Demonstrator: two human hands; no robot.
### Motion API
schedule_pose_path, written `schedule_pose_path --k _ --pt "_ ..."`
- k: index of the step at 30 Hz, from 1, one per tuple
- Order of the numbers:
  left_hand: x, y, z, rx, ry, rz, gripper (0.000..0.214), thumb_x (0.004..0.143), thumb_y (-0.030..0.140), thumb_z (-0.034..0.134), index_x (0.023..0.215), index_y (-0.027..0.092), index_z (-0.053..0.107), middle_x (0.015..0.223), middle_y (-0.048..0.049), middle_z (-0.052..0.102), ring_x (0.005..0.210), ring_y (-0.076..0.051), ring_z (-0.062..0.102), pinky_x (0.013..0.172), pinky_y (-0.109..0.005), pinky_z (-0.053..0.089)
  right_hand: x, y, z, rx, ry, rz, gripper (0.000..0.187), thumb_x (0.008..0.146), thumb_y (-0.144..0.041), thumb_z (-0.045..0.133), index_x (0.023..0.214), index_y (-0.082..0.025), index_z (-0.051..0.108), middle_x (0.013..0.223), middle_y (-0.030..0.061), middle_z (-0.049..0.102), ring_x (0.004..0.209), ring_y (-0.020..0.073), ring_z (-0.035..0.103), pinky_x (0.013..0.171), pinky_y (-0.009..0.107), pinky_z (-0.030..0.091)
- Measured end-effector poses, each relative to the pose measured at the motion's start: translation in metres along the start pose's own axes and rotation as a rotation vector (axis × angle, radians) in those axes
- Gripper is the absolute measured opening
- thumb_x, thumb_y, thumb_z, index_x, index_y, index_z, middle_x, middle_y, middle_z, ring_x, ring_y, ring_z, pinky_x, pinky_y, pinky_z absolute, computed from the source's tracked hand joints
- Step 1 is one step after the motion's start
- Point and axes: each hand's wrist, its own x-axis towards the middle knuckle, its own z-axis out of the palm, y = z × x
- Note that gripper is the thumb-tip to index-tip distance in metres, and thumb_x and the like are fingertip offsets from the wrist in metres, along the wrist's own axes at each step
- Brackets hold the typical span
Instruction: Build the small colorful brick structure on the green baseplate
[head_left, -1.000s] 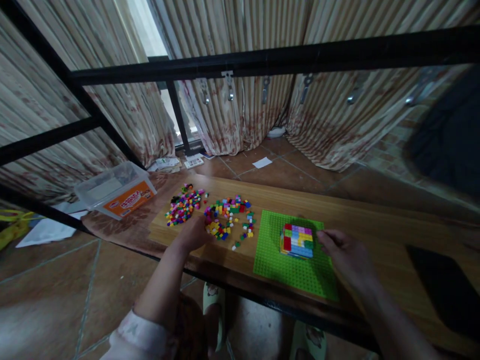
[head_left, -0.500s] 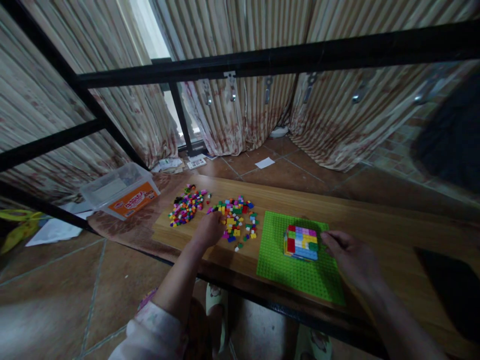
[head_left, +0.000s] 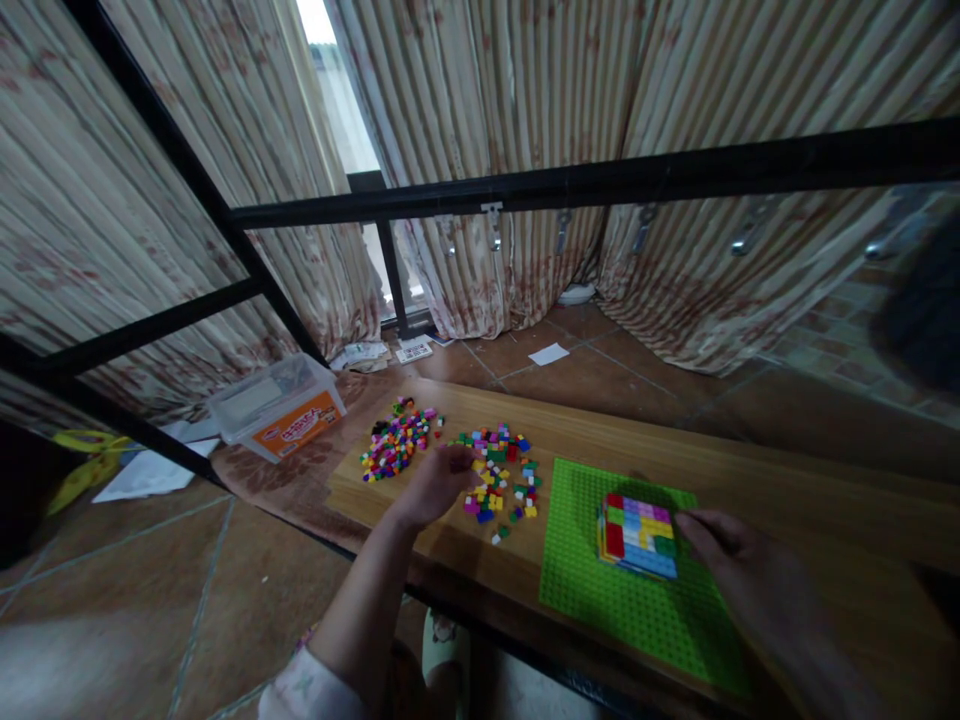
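A green studded baseplate [head_left: 592, 590] lies on the wooden board [head_left: 742, 480]. On it stands a low block of many-coloured bricks [head_left: 637, 522]. My right hand [head_left: 724, 548] rests at the block's right edge, fingers curled against it. Left of the plate lie a loose scatter of coloured bricks [head_left: 504, 472] and a denser pile [head_left: 397, 450]. My left hand [head_left: 439, 480] lies on the left part of the scatter, fingers bent down onto the bricks; what they grip is hidden.
A clear plastic box with an orange label [head_left: 281, 405] stands at the board's far left on a brown cloth. A black metal frame [head_left: 600, 180] crosses in front of striped curtains. Papers lie on the tiled floor. A dark shape sits at the far right.
My left hand has slid right from the gap between the piles onto the loose scatter. My right hand stays at the block. The camera has tilted up and left.
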Motion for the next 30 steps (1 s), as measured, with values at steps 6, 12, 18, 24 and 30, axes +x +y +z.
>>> schedule_pose_path --k 6,12,18,24,30 --pt "-0.006 0.008 0.003 -0.169 -0.069 -0.096 0.025 0.064 0.028 0.072 0.082 0.014 0.061 0.073 -0.0008 0.062 0.068 -0.012 0.059 0.069 -0.025 0.048 0.003 0.000 0.001 -0.029 -0.008 0.005 0.046 0.076 -0.062 0.050 0.090 -0.025 0.072 0.088 0.0063 0.075 0.080 0.0292 0.069 0.071 0.039 0.051" --pt "0.001 -0.002 0.003 -0.081 -0.028 -0.070 0.014 0.075 0.028 0.057 0.079 0.015 0.059 0.067 0.0008 0.059 0.060 -0.010 0.056 0.060 -0.023 0.045 0.004 0.001 0.002 -0.064 -0.015 0.002 0.044 0.076 -0.063 0.048 0.088 -0.026 0.071 0.084 0.0052 0.074 0.075 0.0285 0.068 0.067 0.038 0.050" --pt "0.009 -0.014 0.002 0.129 0.078 0.002 0.020 0.077 0.032 0.051 0.070 0.014 0.058 0.059 0.0024 0.055 0.051 -0.008 0.046 0.053 -0.021 0.039 0.003 0.002 0.001 -0.081 -0.029 0.010 0.045 0.076 -0.064 0.047 0.088 -0.027 0.070 0.085 0.0049 0.074 0.075 0.0284 0.068 0.067 0.039 0.049" --pt "0.014 -0.019 0.005 0.254 0.138 -0.010 0.022 0.078 0.032 0.048 0.072 0.014 0.060 0.059 0.0022 0.054 0.055 -0.010 0.050 0.052 -0.020 0.039 0.004 0.004 0.001 -0.065 -0.016 -0.007 0.045 0.075 -0.063 0.047 0.088 -0.026 0.070 0.087 0.0053 0.075 0.078 0.0297 0.068 0.069 0.040 0.050" --pt "0.012 -0.012 0.016 0.060 0.105 -0.083 0.019 0.077 0.021 0.046 0.088 0.014 0.060 0.064 0.0036 0.055 0.053 -0.009 0.053 0.055 -0.021 0.045 0.002 -0.001 0.000 -0.074 -0.010 0.008 0.044 0.074 -0.063 0.047 0.086 -0.027 0.069 0.085 0.0059 0.075 0.074 0.0305 0.068 0.068 0.042 0.051"
